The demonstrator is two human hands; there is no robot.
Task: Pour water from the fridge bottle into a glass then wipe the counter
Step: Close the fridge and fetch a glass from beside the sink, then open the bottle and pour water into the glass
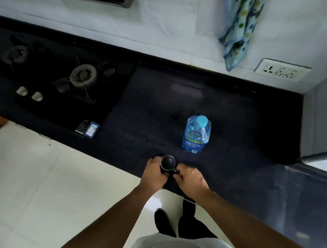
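- Head view, looking down: small dark metal cup with a side handle (pixel 168 162) stands at the near edge of the dark stone counter (pixel 227 118), mouth up; contents cannot be made out.
- Left hand (pixel 154 174) wraps the cup's left side, its grip closed round the cup body.
- Right hand (pixel 192 177) sits just right of the cup, fingers (pixel 179 172) pinched at the handle; grip clasped on the cup handle.
- Clear blue plastic water bottle with a light-blue cap (pixel 196 134) stands upright farther back and to the right of the cup, near but not touching it. Cap on, blue label on its lower part.
- Black two-burner gas hob (pixel 60 81) is set into the counter to the left, two pale knobs at its front.
- Blue spotted cloth (pixel 242 22) hangs against the white wall behind the counter, above a white wall socket (pixel 282 69).
- Pale tiled floor (pixel 35 184) below the counter edge; both bare forearms reach in from below.
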